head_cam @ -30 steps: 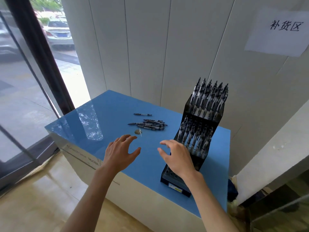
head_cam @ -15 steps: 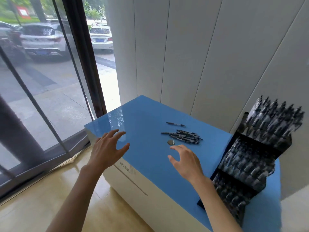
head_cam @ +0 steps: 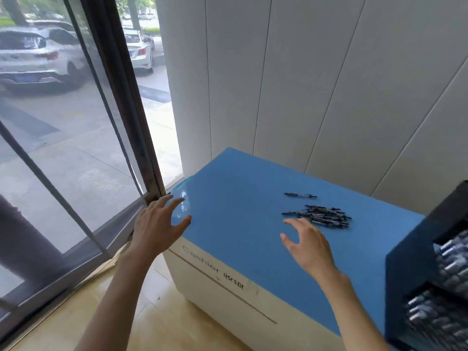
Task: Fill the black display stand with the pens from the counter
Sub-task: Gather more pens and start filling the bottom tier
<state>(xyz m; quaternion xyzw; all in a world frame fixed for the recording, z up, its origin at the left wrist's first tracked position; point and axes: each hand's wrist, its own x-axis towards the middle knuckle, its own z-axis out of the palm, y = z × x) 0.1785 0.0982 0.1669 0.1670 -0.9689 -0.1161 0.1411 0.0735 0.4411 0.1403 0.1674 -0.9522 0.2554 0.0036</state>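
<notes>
**Both hands bare, pens lying loose on the counter**

The blue-topped counter (head_cam: 235,198) carries a loose heap of pens (head_cam: 323,216) toward its far side, at about one o'clock from the right hand (head_cam: 307,245). A single pen (head_cam: 300,195) lies apart, just at twelve o'clock from the heap. The right hand hangs over the counter with fingers spread and relaxed, grasping nothing, its fingertips just short of the heap's near edge. The left hand (head_cam: 158,225) is likewise spread and unladen, at the counter's corner at nine o'clock from the right hand, its fingers over the blue edge.

The black display stand (head_cam: 415,254) sits at the frame's right margin, at three to four o'clock, cut off by the edge. Its visible tiers hold rows of pens packed close, though blur makes it hard to say whether any slot is vacant.
</notes>
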